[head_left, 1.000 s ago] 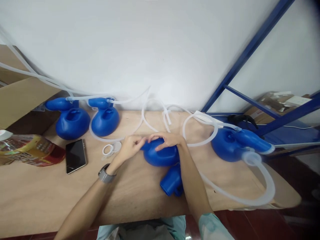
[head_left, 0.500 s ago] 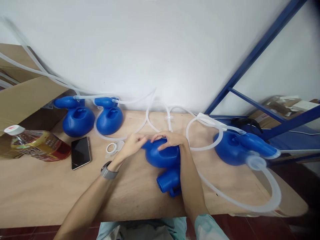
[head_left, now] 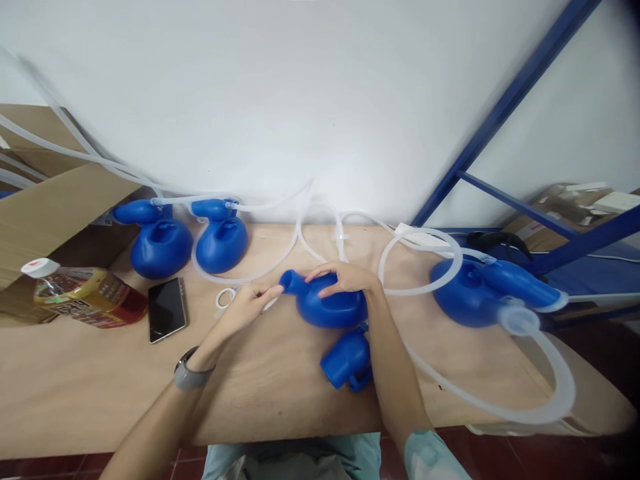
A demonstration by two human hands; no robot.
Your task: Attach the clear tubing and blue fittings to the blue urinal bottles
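A blue plastic vessel (head_left: 327, 308) with a narrow spout pointing left lies on the wooden table (head_left: 75, 387). My right hand (head_left: 344, 277) rests curved over its top and holds it down. My left hand (head_left: 246, 303) reaches in from the left with its fingers drawn together, the tips touching the spout's mouth; whatever is between them is too small to make out. A blue cup-shaped part (head_left: 346, 360) with a handle lies just in front of the vessel, against my right forearm. A small white ring (head_left: 221, 295) lies partly hidden behind my left hand.
Two blue vessels (head_left: 161, 247) (head_left: 223, 241) with clear tubes stand at the back left, and a third (head_left: 470, 297) with a wide hose loop (head_left: 555, 400) at the right. A phone (head_left: 167, 309), a drink bottle (head_left: 85, 297), a cardboard box (head_left: 55, 200) and a blue shelf frame (head_left: 500, 113) surround the table.
My left hand has drawn back from over the vessel, so the spout now shows. The vessel has turned slightly and the view has shifted a little.
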